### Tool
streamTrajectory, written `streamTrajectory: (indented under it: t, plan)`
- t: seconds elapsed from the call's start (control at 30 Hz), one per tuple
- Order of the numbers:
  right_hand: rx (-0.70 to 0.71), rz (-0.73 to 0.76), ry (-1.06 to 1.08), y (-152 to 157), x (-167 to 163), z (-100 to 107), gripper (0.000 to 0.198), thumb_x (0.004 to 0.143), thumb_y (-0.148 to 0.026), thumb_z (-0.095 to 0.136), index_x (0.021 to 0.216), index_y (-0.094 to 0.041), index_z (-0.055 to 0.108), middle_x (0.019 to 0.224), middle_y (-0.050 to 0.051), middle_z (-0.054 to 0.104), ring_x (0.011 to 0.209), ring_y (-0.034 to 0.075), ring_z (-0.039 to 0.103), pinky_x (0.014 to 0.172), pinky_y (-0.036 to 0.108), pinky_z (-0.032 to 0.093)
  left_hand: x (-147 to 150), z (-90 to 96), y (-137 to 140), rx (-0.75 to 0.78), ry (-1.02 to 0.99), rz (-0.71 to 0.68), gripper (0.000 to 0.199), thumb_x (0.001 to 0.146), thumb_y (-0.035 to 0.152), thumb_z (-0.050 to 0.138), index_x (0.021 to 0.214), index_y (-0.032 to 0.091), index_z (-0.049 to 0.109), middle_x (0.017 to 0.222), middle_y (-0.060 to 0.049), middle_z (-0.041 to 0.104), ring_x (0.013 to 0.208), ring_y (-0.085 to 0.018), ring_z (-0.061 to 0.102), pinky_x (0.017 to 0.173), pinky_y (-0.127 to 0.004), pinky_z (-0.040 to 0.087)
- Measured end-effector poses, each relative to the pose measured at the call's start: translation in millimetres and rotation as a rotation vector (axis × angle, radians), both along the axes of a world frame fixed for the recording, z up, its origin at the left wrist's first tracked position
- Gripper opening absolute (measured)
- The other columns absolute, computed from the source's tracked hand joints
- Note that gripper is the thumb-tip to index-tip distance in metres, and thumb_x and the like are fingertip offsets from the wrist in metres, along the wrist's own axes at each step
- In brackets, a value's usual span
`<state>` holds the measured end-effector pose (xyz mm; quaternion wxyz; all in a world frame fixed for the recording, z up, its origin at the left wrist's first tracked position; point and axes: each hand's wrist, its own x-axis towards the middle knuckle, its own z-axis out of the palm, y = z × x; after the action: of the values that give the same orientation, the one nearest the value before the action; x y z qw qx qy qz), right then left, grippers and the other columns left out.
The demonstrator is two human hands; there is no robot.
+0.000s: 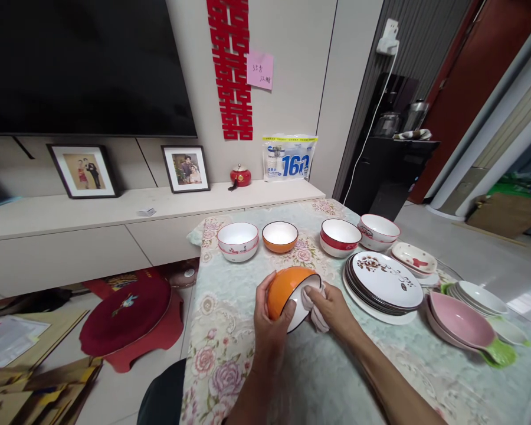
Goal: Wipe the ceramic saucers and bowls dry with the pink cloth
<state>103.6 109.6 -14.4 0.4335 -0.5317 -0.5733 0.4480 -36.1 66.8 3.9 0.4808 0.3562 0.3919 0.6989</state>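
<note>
Tilted on its side above the table is an orange bowl (287,284) with a white inside and a dark rim. My left hand (269,321) grips it from the left, thumb over the rim. A pale cloth (319,317) is bunched in my right hand (331,307), which presses it against the bowl's inner wall near the rim. Beyond the hands stand another orange bowl (280,245), stacked white bowls with red rims (238,251) and a red-banded bowl (340,239). To the right of my right hand sits a stack of plates (387,280) with brown flower patterns.
The table has a floral tablecloth (228,342). On its right are white-and-red bowls (379,227), oval dishes (413,258), pink leaf-handled bowls (462,319) and pale green bowls (482,297). Behind, a low cabinet (172,209) holds framed photos and a tissue pack (289,158). A red stool (130,319) stands left.
</note>
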Motion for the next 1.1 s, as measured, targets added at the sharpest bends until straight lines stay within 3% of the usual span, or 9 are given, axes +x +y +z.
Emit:
streamTrajectory:
  t: [0.07, 0.13, 0.3, 0.43, 0.57, 0.67, 0.77, 0.97, 1.1]
  plan:
    - [-0.148, 0.038, 0.150, -1, -5, -4, 0.042, 0.082, -0.059, 0.055, 0.083, -0.017, 0.056, 0.064, 0.002, 0.064, 0.050, 0.018, 0.058, 0.050, 0.030, 0.048, -1, 0.1, 0, -0.003, -0.047, -0.012, 0.068, 0.071, 0.036, 0.075, 0.131, 0.020, 0.050, 0.136, -0.013, 0.058, 0.125, -0.031, 0.056, 0.104, -0.042, 0.046]
    - [-0.098, 0.000, 0.140, -1, -4, -3, 0.039, 0.082, -0.056, 0.056, 0.081, -0.017, 0.057, 0.063, 0.002, 0.064, 0.051, 0.018, 0.058, 0.051, 0.029, 0.048, 0, -0.4, 1, -0.011, -0.063, -0.027, 0.069, 0.070, 0.036, 0.075, 0.132, 0.020, 0.049, 0.138, -0.013, 0.057, 0.125, -0.032, 0.056, 0.103, -0.042, 0.046]
    - [0.432, -0.196, -0.349, -2, 18, 10, 0.026, 0.090, -0.037, 0.052, 0.081, -0.016, 0.064, 0.069, 0.004, 0.066, 0.061, 0.018, 0.060, 0.060, 0.028, 0.047, 4, -2.4, 3, -0.016, 0.051, -0.074, 0.068, 0.069, 0.030, 0.074, 0.132, 0.020, 0.050, 0.137, -0.012, 0.058, 0.127, -0.031, 0.054, 0.106, -0.042, 0.043]
    - [0.906, -0.170, -0.663, -10, 28, 22, 0.020, 0.093, -0.024, 0.050, 0.103, -0.015, 0.065, 0.087, 0.009, 0.072, 0.076, 0.021, 0.068, 0.067, 0.028, 0.051, 1, -2.2, 2, 0.025, 0.249, -0.058, 0.066, 0.068, 0.023, 0.074, 0.130, 0.020, 0.053, 0.134, -0.013, 0.060, 0.126, -0.032, 0.054, 0.104, -0.043, 0.045]
    - [1.126, -0.098, -0.745, -17, 26, 29, 0.027, 0.092, -0.017, 0.050, 0.117, -0.014, 0.060, 0.103, 0.013, 0.072, 0.096, 0.023, 0.068, 0.085, 0.032, 0.052, -2, -1.5, -1, 0.144, 0.445, -0.032, 0.069, 0.065, 0.017, 0.075, 0.130, 0.020, 0.054, 0.132, -0.013, 0.059, 0.125, -0.032, 0.055, 0.106, -0.043, 0.043]
    - [0.987, -0.144, -0.659, -14, 21, 24, 0.026, 0.091, -0.020, 0.049, 0.113, -0.015, 0.061, 0.102, 0.013, 0.072, 0.093, 0.024, 0.069, 0.080, 0.032, 0.053, 1, -2.8, -1, 0.091, 0.371, 0.011, 0.060, 0.066, 0.018, 0.073, 0.124, 0.020, 0.057, 0.127, -0.012, 0.062, 0.120, -0.030, 0.058, 0.104, -0.042, 0.045]
    - [0.600, -0.227, -0.479, -7, 14, 14, 0.021, 0.089, -0.030, 0.050, 0.096, -0.016, 0.064, 0.085, 0.010, 0.072, 0.075, 0.022, 0.067, 0.068, 0.031, 0.052, 5, -3.4, -1, -0.005, 0.190, 0.049, 0.056, 0.069, 0.023, 0.071, 0.122, 0.020, 0.056, 0.125, -0.011, 0.064, 0.118, -0.029, 0.060, 0.102, -0.041, 0.046]
    - [-0.100, 0.030, 0.097, -5, -10, 0, 0.039, 0.083, -0.056, 0.053, 0.081, -0.017, 0.058, 0.067, 0.006, 0.067, 0.057, 0.020, 0.063, 0.052, 0.030, 0.051, 2, -0.3, 1, -0.026, -0.086, 0.058, 0.065, 0.069, 0.034, 0.076, 0.127, 0.019, 0.052, 0.131, -0.013, 0.061, 0.120, -0.030, 0.059, 0.101, -0.039, 0.047]
    - [-0.165, -0.019, 0.201, -6, -10, 0, 0.040, 0.078, -0.056, 0.060, 0.084, -0.016, 0.059, 0.064, 0.003, 0.066, 0.051, 0.018, 0.060, 0.047, 0.028, 0.048, 1, -1.6, 2, -0.034, -0.132, -0.001, 0.067, 0.071, 0.034, 0.075, 0.130, 0.019, 0.047, 0.133, -0.014, 0.059, 0.119, -0.030, 0.059, 0.099, -0.041, 0.047]
